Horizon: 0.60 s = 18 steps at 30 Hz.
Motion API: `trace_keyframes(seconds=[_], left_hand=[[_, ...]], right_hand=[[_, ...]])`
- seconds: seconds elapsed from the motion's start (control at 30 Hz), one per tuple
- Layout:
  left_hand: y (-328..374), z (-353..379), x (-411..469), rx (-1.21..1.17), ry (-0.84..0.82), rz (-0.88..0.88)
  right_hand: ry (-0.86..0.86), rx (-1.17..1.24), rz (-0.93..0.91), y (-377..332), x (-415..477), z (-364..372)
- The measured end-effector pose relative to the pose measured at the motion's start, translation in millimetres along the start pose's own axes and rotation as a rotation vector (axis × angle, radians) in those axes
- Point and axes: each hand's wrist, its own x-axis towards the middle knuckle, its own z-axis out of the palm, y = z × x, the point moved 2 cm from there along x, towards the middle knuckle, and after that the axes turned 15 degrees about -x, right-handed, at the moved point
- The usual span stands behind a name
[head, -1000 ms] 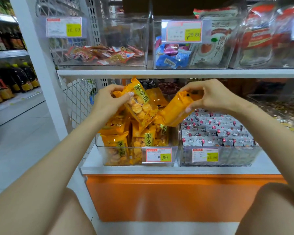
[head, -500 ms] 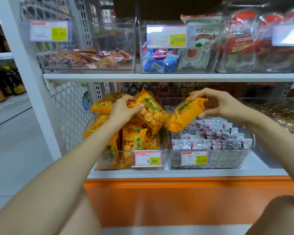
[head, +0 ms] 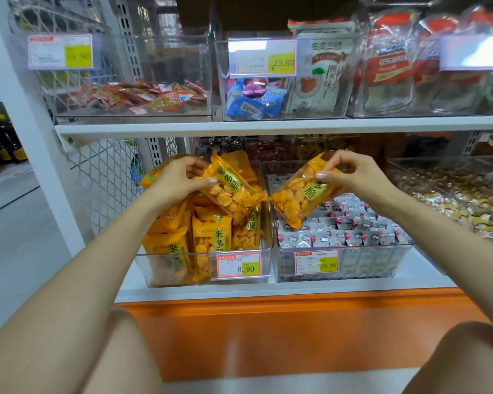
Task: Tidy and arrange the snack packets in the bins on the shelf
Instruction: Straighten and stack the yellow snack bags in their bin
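The left hand [head: 180,180] pinches a packet [head: 231,191] over the bin [head: 269,231]; at three o'clock the right hand [head: 356,174] pinches a second packet [head: 299,196], likely to stand both upright.

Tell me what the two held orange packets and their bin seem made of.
Both the left packet and right packet: thin glossy plastic film, probably; clear windows show the snacks and the surface glints. The bin: rigid clear plastic, likely acrylic; contents show through its straight walls.
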Motion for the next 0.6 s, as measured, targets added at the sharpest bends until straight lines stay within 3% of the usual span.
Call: trace_keyframes(seconds=[0.2,0.47,0.6], left_hand=[[5,-2,1,0.118,-0.134,0.074],[-4,52,7,0.558,-0.366,0.122],[-21,70,5,0.572,-0.355,0.107]], right_hand=[[-0.003,0.144,0.035,1,1,1],[-0.073,0.29,0.154,2,3,13],[-0.108,0.328,0.181,1,4,17]])
